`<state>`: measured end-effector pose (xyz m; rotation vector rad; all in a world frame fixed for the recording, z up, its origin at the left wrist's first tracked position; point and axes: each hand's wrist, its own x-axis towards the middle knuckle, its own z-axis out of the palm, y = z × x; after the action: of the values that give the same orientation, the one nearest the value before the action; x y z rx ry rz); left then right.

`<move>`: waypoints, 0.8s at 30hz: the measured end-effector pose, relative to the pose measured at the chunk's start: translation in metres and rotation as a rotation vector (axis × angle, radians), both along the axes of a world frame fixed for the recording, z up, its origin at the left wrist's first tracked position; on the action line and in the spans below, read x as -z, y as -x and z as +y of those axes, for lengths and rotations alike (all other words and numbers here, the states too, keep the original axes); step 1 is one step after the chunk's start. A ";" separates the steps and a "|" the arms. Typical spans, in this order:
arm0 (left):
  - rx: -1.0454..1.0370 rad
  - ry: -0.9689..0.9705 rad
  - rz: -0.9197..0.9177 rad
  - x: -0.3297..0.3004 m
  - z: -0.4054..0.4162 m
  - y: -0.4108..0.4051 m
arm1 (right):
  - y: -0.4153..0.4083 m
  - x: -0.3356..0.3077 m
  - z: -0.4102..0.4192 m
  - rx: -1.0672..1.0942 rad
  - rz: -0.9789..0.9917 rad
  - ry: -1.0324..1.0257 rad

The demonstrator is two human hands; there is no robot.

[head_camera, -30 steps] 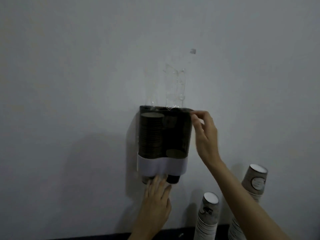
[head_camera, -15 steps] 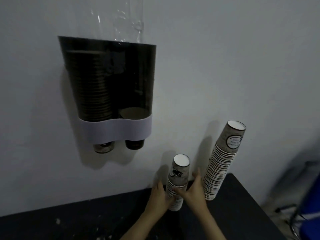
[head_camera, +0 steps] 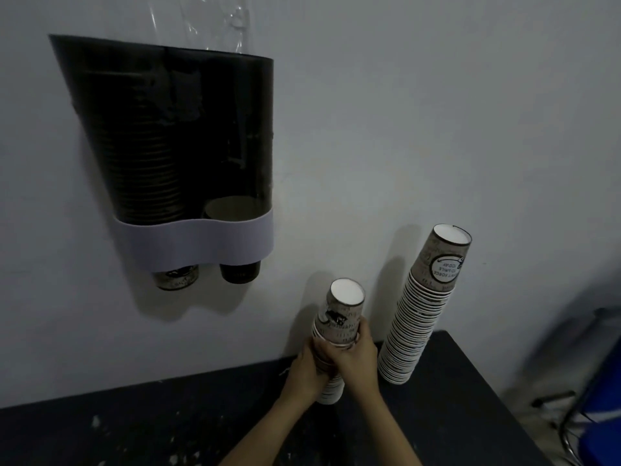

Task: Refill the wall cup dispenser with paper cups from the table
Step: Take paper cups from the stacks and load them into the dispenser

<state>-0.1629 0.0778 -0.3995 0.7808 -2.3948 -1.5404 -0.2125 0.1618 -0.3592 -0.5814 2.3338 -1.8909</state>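
The wall cup dispenser point(head_camera: 188, 240) is dark with a pale band at the bottom. Its left tube holds a tall stack of cups, its right tube only one or two low down. A cup base pokes out under each tube. On the black table point(head_camera: 134, 428) stands a short stack of upside-down paper cups point(head_camera: 342, 314). My left hand point(head_camera: 307, 368) grips its left side and my right hand point(head_camera: 358, 356) wraps round its right side. A taller stack of cups point(head_camera: 420, 314) leans against the wall to the right.
A clear plastic sleeve point(head_camera: 218, 18) hangs on the wall above the dispenser. A blue chair with a metal frame point(head_camera: 601, 408) stands at the lower right beyond the table's edge. White specks dot the tabletop.
My hands left the dispenser and came down to the short stack. Both have since slid higher up it and closed round it. The view has moved closer.
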 end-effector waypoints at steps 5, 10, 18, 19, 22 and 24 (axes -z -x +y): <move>0.064 0.083 -0.029 -0.012 -0.011 0.000 | 0.004 -0.050 0.003 -0.066 0.064 0.084; -0.153 0.214 0.263 -0.095 -0.006 -0.028 | 0.000 -0.098 0.026 -0.163 0.136 -0.035; -0.150 0.196 0.700 -0.194 0.023 -0.082 | -0.035 -0.212 0.070 -0.402 0.247 -0.295; -0.151 0.184 0.710 -0.203 0.023 -0.088 | -0.044 -0.231 0.072 -0.392 0.259 -0.222; -0.227 0.419 0.616 -0.219 0.016 -0.102 | -0.062 -0.282 0.071 -0.342 0.277 0.053; -0.310 0.853 0.514 -0.225 0.003 -0.109 | -0.071 -0.318 0.060 -0.281 0.333 0.197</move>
<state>-0.0540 0.0807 -0.1748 0.4469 -2.0867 -0.4232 -0.1414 0.2215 -0.0408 -1.2599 2.1002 -2.0252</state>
